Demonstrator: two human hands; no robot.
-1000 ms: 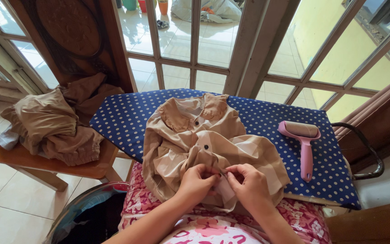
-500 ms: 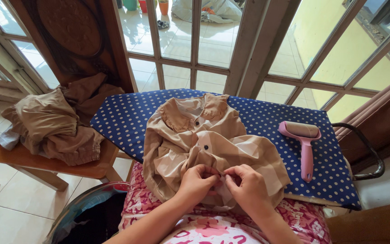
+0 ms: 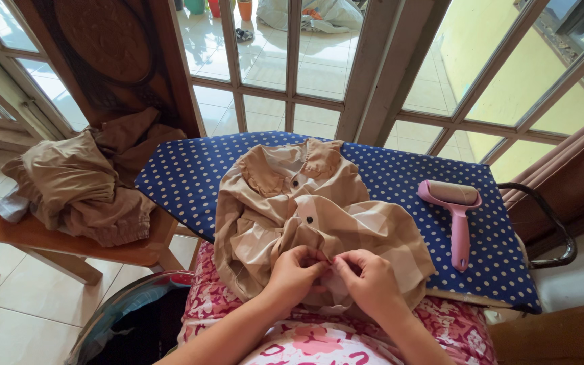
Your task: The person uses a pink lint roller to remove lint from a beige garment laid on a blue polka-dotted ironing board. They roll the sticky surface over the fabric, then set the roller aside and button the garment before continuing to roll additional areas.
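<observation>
2 hands (image 3: 297, 273) (image 3: 368, 278) pinch 1 beige shirt (image 3: 299, 203), perhaps 3 buttons.

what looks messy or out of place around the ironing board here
Only the crumpled heap of tan clothes on the wooden bench left of the blue polka-dot ironing board. The pink lint roller lies flat, and both hands pinch the beige checked shirt.

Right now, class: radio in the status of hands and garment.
Left hand and right hand both pinching beige dress front. Dress on dotted board. Pink lint roller apart, rightward.

Garment (image 3: 305, 216) on board (image 3: 184, 182); lint roller (image 3: 455, 216) right; clothes pile (image 3: 79, 186) left, seemingly on bench (image 3: 69, 247).
</observation>
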